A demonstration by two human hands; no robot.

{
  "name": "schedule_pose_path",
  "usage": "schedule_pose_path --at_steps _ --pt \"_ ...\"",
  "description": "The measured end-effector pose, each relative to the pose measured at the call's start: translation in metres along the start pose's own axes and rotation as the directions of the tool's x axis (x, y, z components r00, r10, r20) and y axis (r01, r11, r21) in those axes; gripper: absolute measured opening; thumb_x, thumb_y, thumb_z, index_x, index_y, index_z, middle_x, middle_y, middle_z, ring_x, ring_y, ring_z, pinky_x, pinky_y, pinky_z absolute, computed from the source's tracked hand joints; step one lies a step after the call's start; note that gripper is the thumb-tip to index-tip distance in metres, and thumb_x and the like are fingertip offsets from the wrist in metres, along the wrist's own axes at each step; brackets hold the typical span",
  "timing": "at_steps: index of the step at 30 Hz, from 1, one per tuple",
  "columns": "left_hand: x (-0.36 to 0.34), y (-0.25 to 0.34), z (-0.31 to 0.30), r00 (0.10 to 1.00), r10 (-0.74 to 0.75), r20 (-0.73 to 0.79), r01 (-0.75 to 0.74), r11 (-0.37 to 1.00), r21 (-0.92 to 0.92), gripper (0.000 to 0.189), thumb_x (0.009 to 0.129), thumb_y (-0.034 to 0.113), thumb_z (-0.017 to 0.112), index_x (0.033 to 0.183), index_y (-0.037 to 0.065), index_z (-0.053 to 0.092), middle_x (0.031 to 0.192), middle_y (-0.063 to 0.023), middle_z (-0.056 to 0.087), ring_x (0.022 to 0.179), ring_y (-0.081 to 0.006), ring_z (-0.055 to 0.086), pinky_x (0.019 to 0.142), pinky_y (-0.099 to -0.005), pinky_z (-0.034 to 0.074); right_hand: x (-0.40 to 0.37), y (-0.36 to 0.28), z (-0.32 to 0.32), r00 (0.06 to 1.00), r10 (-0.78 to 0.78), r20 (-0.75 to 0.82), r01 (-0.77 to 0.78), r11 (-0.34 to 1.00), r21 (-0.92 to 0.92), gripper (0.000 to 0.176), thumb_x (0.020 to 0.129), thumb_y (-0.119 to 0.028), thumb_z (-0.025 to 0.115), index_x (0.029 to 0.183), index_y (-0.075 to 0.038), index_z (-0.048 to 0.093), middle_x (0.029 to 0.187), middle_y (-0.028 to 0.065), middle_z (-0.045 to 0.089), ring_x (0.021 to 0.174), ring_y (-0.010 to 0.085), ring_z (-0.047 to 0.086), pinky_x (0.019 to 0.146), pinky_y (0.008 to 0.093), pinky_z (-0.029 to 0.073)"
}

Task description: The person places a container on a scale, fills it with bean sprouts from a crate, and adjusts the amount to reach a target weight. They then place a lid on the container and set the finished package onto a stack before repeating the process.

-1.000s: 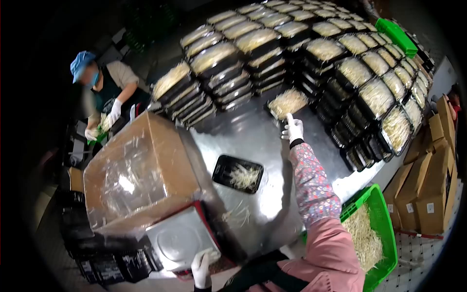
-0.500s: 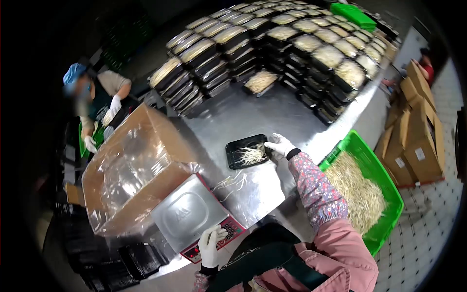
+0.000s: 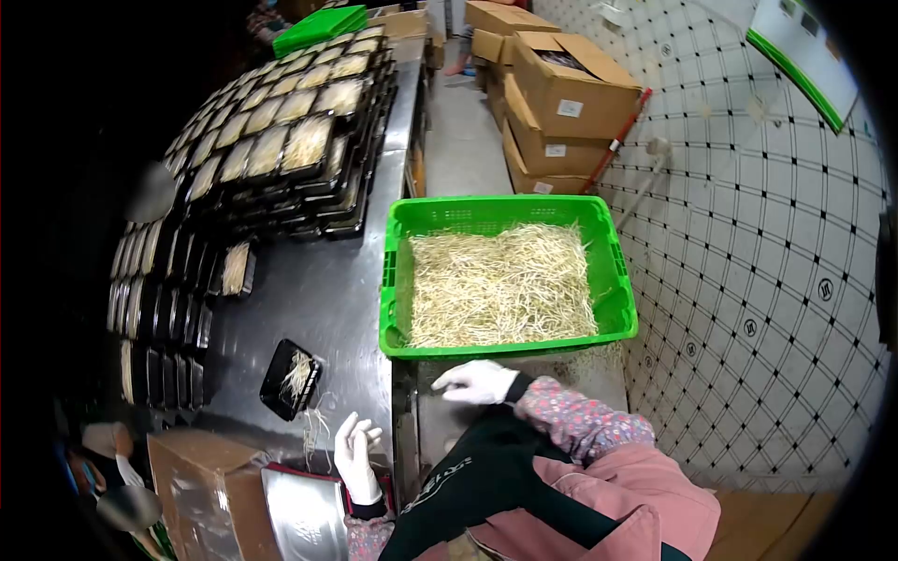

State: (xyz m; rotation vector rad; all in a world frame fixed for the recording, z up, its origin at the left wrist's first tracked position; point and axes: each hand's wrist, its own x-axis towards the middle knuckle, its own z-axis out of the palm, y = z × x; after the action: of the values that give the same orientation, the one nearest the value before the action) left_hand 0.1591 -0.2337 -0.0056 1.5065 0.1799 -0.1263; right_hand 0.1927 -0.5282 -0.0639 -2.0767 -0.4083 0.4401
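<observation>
My right hand point(image 3: 475, 382), white-gloved and with fingers stretched out, is in the air just below the near rim of a green crate point(image 3: 510, 352) and holds nothing. Bean sprouts point(image 3: 496, 285) fill much of that crate. Lower left, my left hand point(image 3: 357, 456) is raised beside the steel-topped scale point(image 3: 304, 514), its gloved fingers apart and bare of any object. A black plastic tray point(image 3: 274, 385) with a small bunch of sprouts inside lies on the steel table point(image 3: 346, 323). Loose sprouts point(image 3: 315, 428) trail on the table next to the tray.
Stacks of packed sprout trays point(image 3: 271, 150) cover the table's far side. A single filled tray point(image 3: 238, 269) lies near them. Cardboard boxes point(image 3: 561, 112) stand behind the crate. An open carton point(image 3: 210, 458) flanks the scale; a co-worker's arm point(image 3: 122, 458) shows beyond it.
The view has swung right toward the crate. My right hand has let go of the black tray and come over to the crate's near side. My left hand has lifted off the scale's keypad.
</observation>
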Motion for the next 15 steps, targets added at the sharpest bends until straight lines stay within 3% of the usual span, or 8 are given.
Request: schedule_pose_path --at_steps 2,4,5,7,8,10,12,15 --pt "0.023 0.004 0.021 0.996 0.029 0.088 -0.031 0.999 0.016 0.036 0.099 0.011 0.051 0.133 0.000 0.048 0.114 -0.0119 0.061 0.093 -0.0171 0.064 0.083 -0.0284 0.052 -0.037 0.030 -0.038 0.953 0.044 -0.299 -0.048 0.999 -0.007 0.034 0.089 -0.034 0.061 0.114 -0.012 0.067 0.105 0.0116 0.070 0.097 0.0260 0.067 0.086 0.0355 0.052" --pt "0.045 0.006 0.047 0.986 0.031 0.165 -0.036 0.999 0.029 0.040 0.098 0.014 0.054 0.135 0.000 0.046 0.117 -0.0122 0.060 0.096 -0.0176 0.063 0.085 -0.0301 0.051 -0.068 0.051 -0.092 0.796 0.333 -0.505 -0.221 0.937 0.269 0.035 0.086 -0.031 0.068 0.113 -0.009 0.067 0.103 0.0079 0.070 0.094 0.0193 0.066 0.085 0.0317 0.051" --pt "0.059 0.002 0.062 0.980 0.037 0.197 -0.044 0.998 0.033 0.041 0.098 0.015 0.055 0.136 0.000 0.046 0.117 -0.0122 0.059 0.096 -0.0178 0.063 0.085 -0.0305 0.051 -0.079 0.078 -0.116 0.682 0.322 -0.657 -0.226 0.947 0.229 0.039 0.085 -0.033 0.071 0.116 -0.009 0.066 0.105 0.0082 0.069 0.095 0.0166 0.064 0.085 0.0299 0.051" --pt "0.081 0.001 0.099 0.964 0.023 0.266 -0.044 0.996 0.074 0.042 0.098 0.017 0.056 0.136 0.001 0.046 0.118 -0.0125 0.060 0.097 -0.0185 0.063 0.085 -0.0308 0.051 -0.095 0.125 -0.167 0.519 0.283 -0.807 -0.327 0.937 0.119 0.052 0.081 -0.037 0.074 0.122 -0.008 0.063 0.114 0.0141 0.066 0.106 0.0263 0.062 0.094 0.0359 0.047" --pt "0.093 -0.004 0.118 0.956 -0.009 0.292 -0.016 0.996 0.084 0.042 0.098 0.017 0.055 0.136 0.001 0.046 0.118 -0.0125 0.061 0.097 -0.0185 0.064 0.085 -0.0308 0.051 -0.097 0.152 -0.189 0.502 0.341 -0.795 -0.549 0.836 0.012 0.065 0.077 -0.041 0.076 0.129 -0.008 0.057 0.128 0.0159 0.059 0.121 0.0312 0.053 0.102 0.0399 0.042" --pt "0.112 -0.009 0.161 0.940 -0.073 0.333 0.038 0.993 0.110 0.041 0.098 0.018 0.055 0.135 0.001 0.047 0.116 -0.0124 0.063 0.097 -0.0187 0.065 0.085 -0.0306 0.052 -0.081 0.188 -0.224 0.523 0.469 -0.712 -0.716 0.694 -0.069 0.088 0.070 -0.044 0.080 0.140 -0.005 0.044 0.144 0.0201 0.043 0.135 0.0339 0.038 0.111 0.0400 0.034" --pt "0.123 -0.010 0.201 0.924 -0.104 0.367 0.074 0.993 0.095 0.039 0.099 0.016 0.054 0.134 0.000 0.047 0.115 -0.0134 0.063 0.097 -0.0202 0.065 0.086 -0.0314 0.052 -0.047 0.229 -0.242 0.554 0.497 -0.668 -0.787 0.573 -0.226 0.105 0.064 -0.045 0.083 0.145 -0.002 0.032 0.150 0.0231 0.033 0.140 0.0381 0.030 0.115 0.0403 0.028" --pt "0.133 -0.007 0.237 0.923 -0.139 0.358 0.100 0.987 0.126 0.037 0.099 0.013 0.053 0.133 -0.001 0.048 0.115 -0.0143 0.063 0.098 -0.0211 0.065 0.088 -0.0322 0.052 0.003 0.257 -0.253 0.685 0.476 -0.551 -0.715 0.585 -0.383 0.118 0.060 -0.047 0.085 0.151 -0.008 0.021 0.154 0.0201 0.026 0.143 0.0374 0.025 0.115 0.0507 0.024"
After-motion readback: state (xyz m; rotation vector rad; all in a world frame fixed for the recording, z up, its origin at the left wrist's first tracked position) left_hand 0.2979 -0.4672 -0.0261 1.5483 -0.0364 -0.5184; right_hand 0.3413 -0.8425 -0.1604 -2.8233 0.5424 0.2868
